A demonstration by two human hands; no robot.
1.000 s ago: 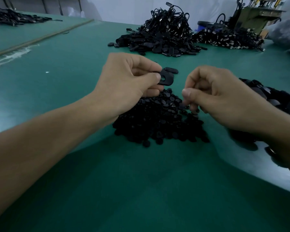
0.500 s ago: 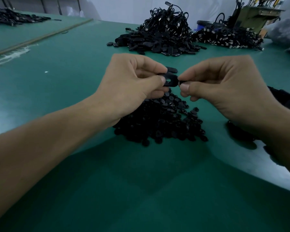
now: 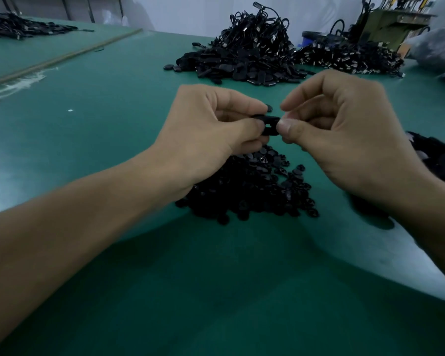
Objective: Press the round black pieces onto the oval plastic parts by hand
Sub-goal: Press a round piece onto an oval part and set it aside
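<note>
At the centre of the frame the left hand (image 3: pixel 206 129) pinches the oval part (image 3: pixel 269 124) by its left end, thumb below and forefinger above; the right hand (image 3: pixel 344 134) closes thumb and forefinger on the part's right end, its other fingers curled under; whether a round piece sits between those fingertips I cannot tell, as they hide it. Both hands hover above the heap of round pieces (image 3: pixel 247 191) on the green table (image 3: pixel 113 111); a bigger pile of oval parts (image 3: pixel 242 62) lies in the upper middle. The squeeze looks about to come; if the piece sits skewed over the hole it may jam or pop out; should it drop into the heap below, it would be lost among its twins; a loose left grip could let the part twist.
</note>
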